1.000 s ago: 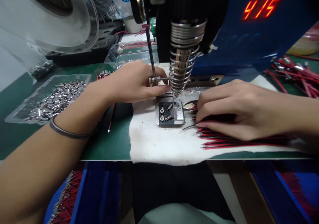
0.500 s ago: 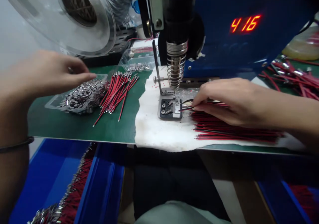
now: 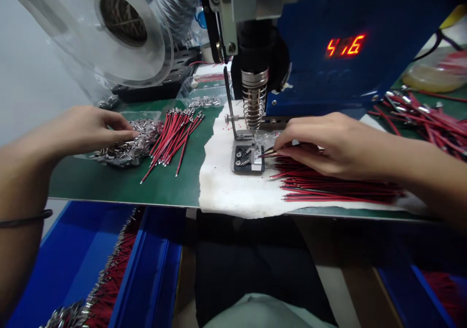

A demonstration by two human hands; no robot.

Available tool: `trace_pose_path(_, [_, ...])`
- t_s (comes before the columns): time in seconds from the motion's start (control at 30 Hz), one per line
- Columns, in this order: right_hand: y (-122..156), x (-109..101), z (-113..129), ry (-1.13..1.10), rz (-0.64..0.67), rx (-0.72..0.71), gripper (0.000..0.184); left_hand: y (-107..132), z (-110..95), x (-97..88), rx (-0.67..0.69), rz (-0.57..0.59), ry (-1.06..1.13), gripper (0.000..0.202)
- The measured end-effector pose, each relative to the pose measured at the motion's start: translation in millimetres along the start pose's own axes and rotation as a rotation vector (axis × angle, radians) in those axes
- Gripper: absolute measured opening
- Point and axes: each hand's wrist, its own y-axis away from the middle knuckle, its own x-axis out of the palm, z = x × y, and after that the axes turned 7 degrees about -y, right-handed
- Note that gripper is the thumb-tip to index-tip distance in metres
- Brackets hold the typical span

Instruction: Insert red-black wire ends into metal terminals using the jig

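My left hand (image 3: 97,129) is over a shallow clear tray (image 3: 148,116) heaped with small shiny metal terminals (image 3: 134,145). Its thumb and fingertips come close together at the heap; whatever may be between them is too small to make out. My right hand (image 3: 324,145) pinches a thin red wire (image 3: 266,154), whose end points left at a small black fixture block (image 3: 250,158). A dark curved piece beside the wire is unclear. Under that hand lies a bundle of red and black wires (image 3: 335,189) on white paper (image 3: 229,191).
Above the fixture hangs a spring-wrapped press head (image 3: 254,99) of a blue machine (image 3: 321,75) with a lit red display. Red wires with metal ends (image 3: 173,136) lie beside the tray; more (image 3: 426,118) sit at right. A clear reel (image 3: 120,31) overhangs the left. Below are blue bins (image 3: 153,264).
My left hand has come down to the heap of terminals, its thumb and fingers closer together. My right hand has shifted slightly left with the wire. The view has tilted a little.
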Motion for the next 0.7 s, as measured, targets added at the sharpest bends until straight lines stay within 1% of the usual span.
trace_pose_path(0.1, [-0.5, 0.1, 0.5, 0.01, -0.025, -0.042, 0.015, 3.2, -0.3, -1.6, -0.056, 0.051, 0.067, 0.096])
trace_pose_path(0.2, [-1.3, 1.1, -0.5, 0.009, -0.043, -0.073, 0.013, 7.2, -1.8, -2.2, -0.069, 0.042, 0.088, 0.103])
trace_pose_path(0.27, [-1.7, 2.2, -1.1, 0.006, -0.042, -0.091, 0.012, 7.7, 0.0, -1.3, -0.063, 0.05, 0.085, 0.104])
trace_pose_path(0.33, [-1.7, 3.2, -1.2, 0.0, -0.039, -0.103, 0.013, 5.4, 6.0, 0.3, -0.05, 0.037, 0.063, 0.1])
trace_pose_path(0.4, [-1.5, 3.9, -0.9, -0.012, -0.039, -0.103, 0.014, 1.7, 14.8, 1.9, -0.049, -0.045, 0.027, 0.094])
trace_pose_path(0.5, [-1.9, 4.4, 0.3, -0.045, -0.044, -0.092, 0.015, 0.3, 23.0, 2.4, -0.031, -0.214, 0.011, 0.086])
trace_pose_path(0.57, [-2.8, 5.0, 1.7, -0.064, -0.03, -0.071, 0.016, 6.0, 17.0, 0.7, 0.037, -0.312, 0.056, 0.082])
trace_pose_path(0.63, [-4.1, 5.9, 3.5, -0.077, -0.018, -0.054, 0.017, 15.8, -0.5, -2.7, 0.138, -0.4, 0.098, 0.078])
trace_pose_path(0.67, [-4.6, 6.4, 4.4, -0.081, -0.013, -0.046, 0.018, 21.1, -12.5, -4.9, 0.193, -0.409, 0.12, 0.078])
trace_pose_path(0.7, [-5.1, 6.9, 5.4, -0.086, -0.011, -0.041, 0.019, 25.8, -25.8, -7.3, 0.25, -0.378, 0.142, 0.08])
